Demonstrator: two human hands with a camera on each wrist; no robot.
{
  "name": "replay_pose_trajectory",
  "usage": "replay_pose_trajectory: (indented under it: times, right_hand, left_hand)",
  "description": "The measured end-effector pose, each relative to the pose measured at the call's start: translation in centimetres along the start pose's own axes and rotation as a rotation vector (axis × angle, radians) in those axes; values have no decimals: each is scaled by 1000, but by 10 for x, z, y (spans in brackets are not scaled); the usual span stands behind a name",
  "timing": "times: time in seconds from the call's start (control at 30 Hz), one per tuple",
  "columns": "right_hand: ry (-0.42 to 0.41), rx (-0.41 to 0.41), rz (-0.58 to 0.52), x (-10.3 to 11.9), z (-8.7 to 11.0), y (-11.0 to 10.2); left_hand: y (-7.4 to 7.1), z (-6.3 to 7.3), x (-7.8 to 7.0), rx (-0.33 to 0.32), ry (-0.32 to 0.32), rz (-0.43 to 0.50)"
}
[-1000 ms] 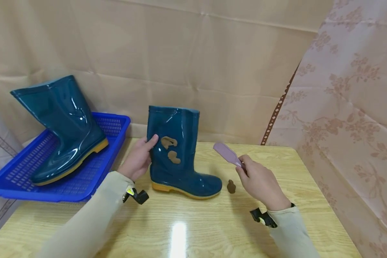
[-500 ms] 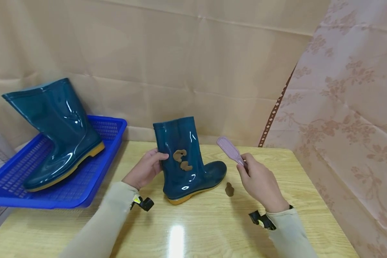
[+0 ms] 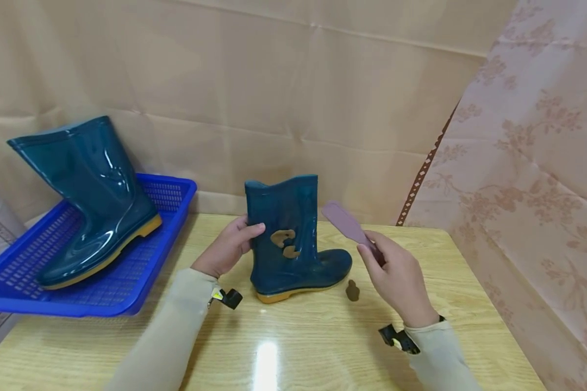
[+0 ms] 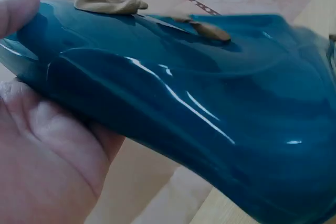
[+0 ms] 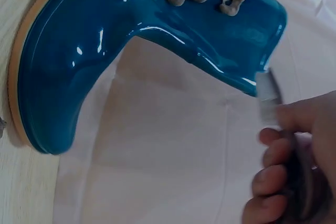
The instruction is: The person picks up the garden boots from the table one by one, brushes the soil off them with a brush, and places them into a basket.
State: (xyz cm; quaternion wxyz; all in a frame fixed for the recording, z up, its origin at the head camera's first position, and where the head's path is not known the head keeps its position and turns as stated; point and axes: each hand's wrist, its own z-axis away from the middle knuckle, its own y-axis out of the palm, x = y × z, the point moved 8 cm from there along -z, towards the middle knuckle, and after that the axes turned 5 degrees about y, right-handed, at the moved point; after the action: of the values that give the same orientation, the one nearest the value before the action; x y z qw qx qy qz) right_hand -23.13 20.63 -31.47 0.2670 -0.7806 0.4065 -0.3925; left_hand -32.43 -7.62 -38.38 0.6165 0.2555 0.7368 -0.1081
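Over wood, left grip holds a glossy teal boot blotched brown, right grip a brush.

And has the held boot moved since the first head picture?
Yes. Against the lump on the table, the held boot shifted right in the head view; its toe, once beside the lump, now shows higher.

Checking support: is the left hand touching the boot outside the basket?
Touching: the head view shows the left hand gripping the boot, thumb on its side.

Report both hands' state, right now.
Left hand: closed, holding the brown-patched teal rain boot.
Right hand: closed, holding the purple flat-headed tool.
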Motion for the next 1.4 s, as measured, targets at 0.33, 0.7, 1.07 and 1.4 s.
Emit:
replay_pose_trajectory:
  times: [0.33, 0.7, 1.07, 1.4]
  right_hand:
    - [-229, -50, -68, 28, 0, 6]
    - [-402, 43, -80, 50, 1, 12]
    - [-266, -91, -82, 48, -3, 6]
    - [-298, -98, -102, 50, 2, 4]
  left_hand:
    - [13, 7, -15, 78, 41, -181]
    - [17, 8, -20, 65, 55, -218]
    - [21, 20, -38, 142, 100, -399]
    - [20, 24, -41, 223, 52, -407]
